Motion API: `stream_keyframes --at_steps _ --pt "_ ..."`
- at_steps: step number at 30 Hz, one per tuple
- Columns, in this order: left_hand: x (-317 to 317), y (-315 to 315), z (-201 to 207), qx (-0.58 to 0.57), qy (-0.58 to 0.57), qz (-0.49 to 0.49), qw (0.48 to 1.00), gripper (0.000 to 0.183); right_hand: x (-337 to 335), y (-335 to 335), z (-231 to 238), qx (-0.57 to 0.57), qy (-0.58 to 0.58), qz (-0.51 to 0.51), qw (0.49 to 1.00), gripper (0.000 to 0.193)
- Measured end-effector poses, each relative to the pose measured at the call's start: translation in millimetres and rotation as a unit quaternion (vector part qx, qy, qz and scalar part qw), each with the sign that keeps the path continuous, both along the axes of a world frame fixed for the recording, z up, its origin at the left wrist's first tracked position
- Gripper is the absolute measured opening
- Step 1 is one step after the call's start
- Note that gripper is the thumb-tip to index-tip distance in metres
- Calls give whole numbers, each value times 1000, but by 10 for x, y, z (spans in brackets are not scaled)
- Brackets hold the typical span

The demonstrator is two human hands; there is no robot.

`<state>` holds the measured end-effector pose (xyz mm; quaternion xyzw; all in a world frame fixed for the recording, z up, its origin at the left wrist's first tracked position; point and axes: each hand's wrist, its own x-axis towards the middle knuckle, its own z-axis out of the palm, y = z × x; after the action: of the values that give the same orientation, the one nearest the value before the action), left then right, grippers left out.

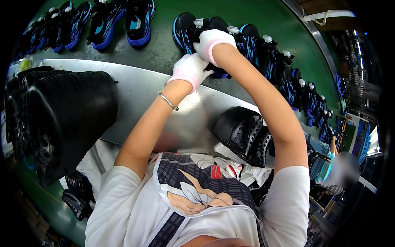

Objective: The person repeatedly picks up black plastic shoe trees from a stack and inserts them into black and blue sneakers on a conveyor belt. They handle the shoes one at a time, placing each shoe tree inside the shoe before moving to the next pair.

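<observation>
My left hand, in a white glove with a pink cuff, is closed at the near end of a black-and-blue sneaker on the green surface. Just beyond it, my right hand, gloved the same way, bends its fingers down over the sneaker's opening. The gloves almost touch and cover much of the shoe, so the fingertips and anything under them are hidden. A second sneaker stands close behind my right hand. White clear-looking pieces sit on the shoes' upper parts.
Sneakers line the green conveyor-like surface on both sides. A metal ledge runs before me. Tall stacked black moulded pieces stand left, and a smaller perforated black stack lies right. Another person is at far right.
</observation>
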<state>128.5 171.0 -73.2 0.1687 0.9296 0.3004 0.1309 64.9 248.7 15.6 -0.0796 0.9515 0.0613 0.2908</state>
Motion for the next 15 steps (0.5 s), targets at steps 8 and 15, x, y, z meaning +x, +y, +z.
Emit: stream_keyframes --at_steps 8,15 --pt "-70 25 182 -54 -71 -6 996 31 -2 -26 -183 21 51 11 998 26" --pt "-15 -195 5 -17 27 -24 999 31 -23 151 -110 -87 23 16 996 38"
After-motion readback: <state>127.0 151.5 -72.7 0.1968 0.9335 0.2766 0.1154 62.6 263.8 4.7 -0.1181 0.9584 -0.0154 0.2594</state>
